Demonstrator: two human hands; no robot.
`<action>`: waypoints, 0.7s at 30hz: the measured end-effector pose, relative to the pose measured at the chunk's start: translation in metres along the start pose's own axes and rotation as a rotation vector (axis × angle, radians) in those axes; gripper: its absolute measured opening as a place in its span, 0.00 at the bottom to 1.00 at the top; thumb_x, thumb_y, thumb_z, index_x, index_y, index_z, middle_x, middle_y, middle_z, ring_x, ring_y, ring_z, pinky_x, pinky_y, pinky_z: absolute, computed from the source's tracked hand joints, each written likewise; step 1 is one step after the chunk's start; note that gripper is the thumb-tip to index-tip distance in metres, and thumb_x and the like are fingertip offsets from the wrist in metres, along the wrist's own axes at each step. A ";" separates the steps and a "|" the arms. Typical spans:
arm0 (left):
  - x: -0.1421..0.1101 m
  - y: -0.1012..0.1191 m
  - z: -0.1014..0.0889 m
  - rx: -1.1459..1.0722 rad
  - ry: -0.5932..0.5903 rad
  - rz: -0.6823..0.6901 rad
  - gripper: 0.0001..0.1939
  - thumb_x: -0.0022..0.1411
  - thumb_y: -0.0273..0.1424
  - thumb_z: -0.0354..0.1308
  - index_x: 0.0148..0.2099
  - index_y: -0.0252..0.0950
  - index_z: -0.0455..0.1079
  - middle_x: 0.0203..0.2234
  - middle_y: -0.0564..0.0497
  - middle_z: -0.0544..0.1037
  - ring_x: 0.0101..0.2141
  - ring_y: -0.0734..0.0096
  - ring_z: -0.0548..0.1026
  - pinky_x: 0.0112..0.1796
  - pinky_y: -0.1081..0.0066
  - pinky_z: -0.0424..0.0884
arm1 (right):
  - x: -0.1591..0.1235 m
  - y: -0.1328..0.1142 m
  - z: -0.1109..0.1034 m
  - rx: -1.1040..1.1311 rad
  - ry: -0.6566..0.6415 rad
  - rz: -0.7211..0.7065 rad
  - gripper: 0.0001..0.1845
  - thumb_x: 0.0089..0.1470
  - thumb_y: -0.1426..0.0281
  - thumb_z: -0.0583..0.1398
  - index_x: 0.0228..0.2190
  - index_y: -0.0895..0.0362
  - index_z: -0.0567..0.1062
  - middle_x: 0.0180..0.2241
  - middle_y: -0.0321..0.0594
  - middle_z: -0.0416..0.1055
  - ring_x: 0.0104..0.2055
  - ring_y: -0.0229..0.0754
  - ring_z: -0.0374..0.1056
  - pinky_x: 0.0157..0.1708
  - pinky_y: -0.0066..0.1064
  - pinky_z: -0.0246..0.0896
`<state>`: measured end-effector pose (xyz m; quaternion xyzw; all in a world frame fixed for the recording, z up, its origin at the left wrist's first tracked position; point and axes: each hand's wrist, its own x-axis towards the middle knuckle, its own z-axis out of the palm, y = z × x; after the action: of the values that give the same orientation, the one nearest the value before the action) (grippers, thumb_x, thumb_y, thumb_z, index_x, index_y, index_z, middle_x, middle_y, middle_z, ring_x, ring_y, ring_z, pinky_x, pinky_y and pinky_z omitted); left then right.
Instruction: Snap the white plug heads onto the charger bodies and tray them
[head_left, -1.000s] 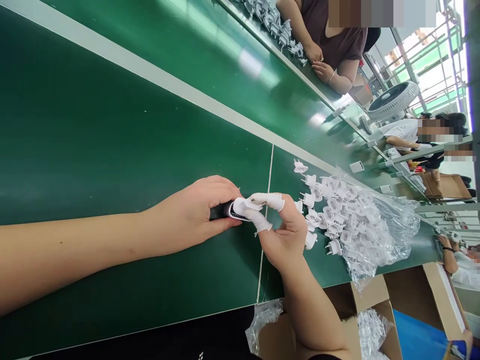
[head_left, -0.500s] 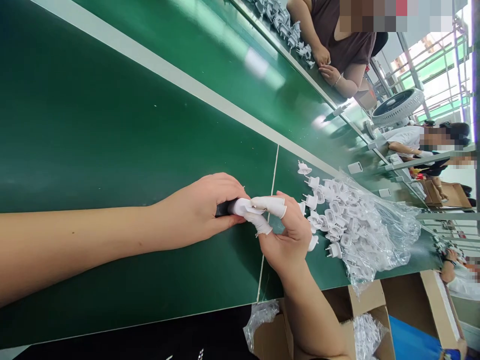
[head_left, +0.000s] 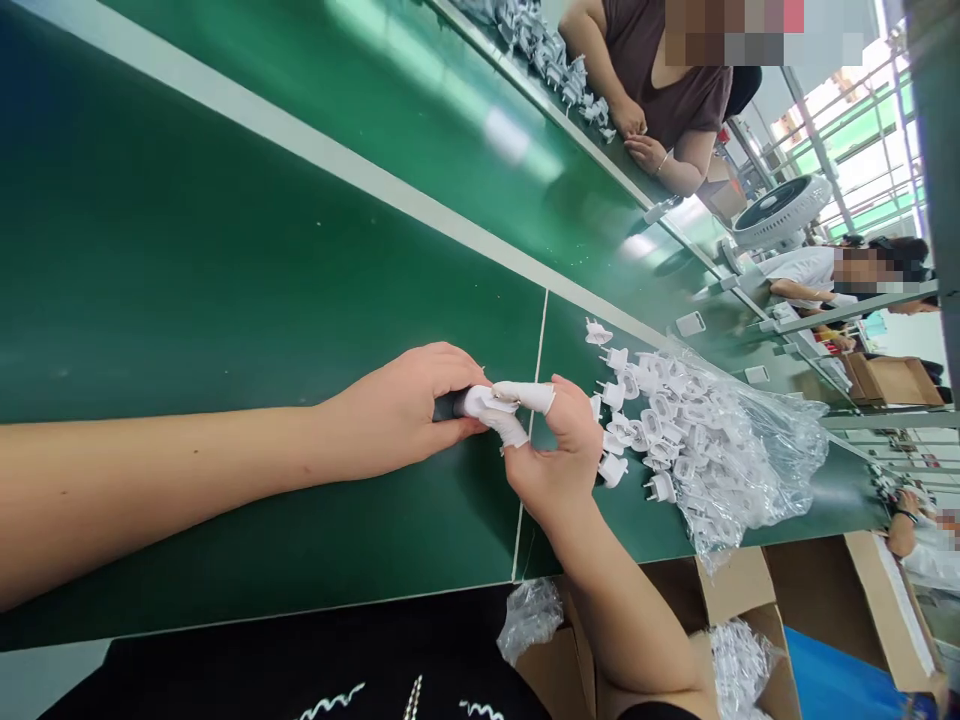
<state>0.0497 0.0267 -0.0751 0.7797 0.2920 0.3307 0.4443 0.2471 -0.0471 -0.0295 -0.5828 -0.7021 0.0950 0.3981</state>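
My left hand point(head_left: 397, 410) is closed round a small black part point(head_left: 448, 404) over the green conveyor belt point(head_left: 225, 270). My right hand point(head_left: 559, 455), with white finger cots on thumb and forefinger, pinches a white plug piece point(head_left: 480, 400) against the black part. Both hands meet at the belt's seam. A heap of white plug pieces point(head_left: 675, 440) lies on a clear plastic bag just right of my right hand.
Cardboard boxes point(head_left: 720, 620) with bagged white parts stand below the belt's near edge. Across the belt a person in a brown top point(head_left: 660, 70) handles more white plug pieces point(head_left: 547, 40). A fan point(head_left: 784, 205) and other workers are at the far right.
My hands have stayed together on the same parts; the right thumb and forefinger have shifted slightly on the white piece. The view has tilted down a little.
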 end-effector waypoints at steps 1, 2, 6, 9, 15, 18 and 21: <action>0.000 -0.001 0.001 0.001 0.012 0.007 0.14 0.67 0.44 0.63 0.45 0.42 0.84 0.46 0.44 0.87 0.52 0.45 0.82 0.55 0.52 0.81 | -0.001 0.001 0.002 0.010 0.011 0.011 0.03 0.63 0.64 0.70 0.39 0.42 0.86 0.38 0.37 0.88 0.40 0.52 0.82 0.63 0.57 0.70; 0.000 -0.002 0.001 0.001 0.017 0.006 0.14 0.67 0.45 0.63 0.45 0.43 0.84 0.46 0.44 0.87 0.52 0.46 0.82 0.54 0.52 0.81 | -0.002 0.001 0.003 0.023 0.020 0.021 0.03 0.64 0.63 0.70 0.40 0.42 0.86 0.38 0.38 0.88 0.40 0.52 0.81 0.60 0.56 0.72; 0.000 -0.001 -0.001 0.005 -0.007 -0.059 0.18 0.67 0.49 0.64 0.47 0.45 0.86 0.48 0.45 0.87 0.55 0.44 0.82 0.55 0.51 0.81 | -0.006 0.005 0.009 0.067 0.053 0.042 0.03 0.63 0.63 0.71 0.40 0.42 0.87 0.36 0.39 0.87 0.40 0.52 0.78 0.51 0.52 0.75; 0.000 0.002 -0.004 -0.009 -0.021 -0.100 0.21 0.66 0.54 0.65 0.48 0.45 0.87 0.49 0.44 0.87 0.55 0.43 0.82 0.58 0.49 0.81 | -0.011 0.010 0.014 0.161 0.060 0.073 0.08 0.65 0.62 0.71 0.46 0.43 0.86 0.40 0.40 0.87 0.45 0.52 0.79 0.57 0.52 0.75; 0.001 0.012 -0.013 -0.304 -0.018 -0.372 0.34 0.59 0.62 0.73 0.57 0.44 0.86 0.50 0.46 0.89 0.51 0.44 0.86 0.58 0.51 0.83 | -0.017 0.027 0.020 0.349 0.034 -0.081 0.49 0.58 0.53 0.78 0.73 0.47 0.66 0.64 0.51 0.76 0.64 0.53 0.77 0.67 0.51 0.76; -0.001 0.017 -0.017 -0.614 -0.113 -0.436 0.34 0.58 0.58 0.79 0.58 0.43 0.86 0.47 0.46 0.90 0.52 0.47 0.88 0.57 0.55 0.85 | -0.014 0.030 0.014 0.273 0.026 -0.199 0.49 0.58 0.54 0.79 0.72 0.46 0.66 0.63 0.51 0.76 0.65 0.55 0.76 0.66 0.53 0.78; -0.002 0.018 -0.018 -0.798 -0.205 -0.419 0.28 0.61 0.54 0.80 0.56 0.44 0.87 0.47 0.46 0.91 0.51 0.51 0.88 0.56 0.59 0.86 | -0.009 0.026 0.004 0.196 -0.021 -0.286 0.40 0.61 0.58 0.78 0.68 0.44 0.70 0.59 0.48 0.79 0.60 0.54 0.80 0.60 0.51 0.82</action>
<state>0.0370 0.0263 -0.0525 0.5006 0.2475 0.2414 0.7937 0.2636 -0.0462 -0.0514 -0.4342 -0.7693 0.1116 0.4552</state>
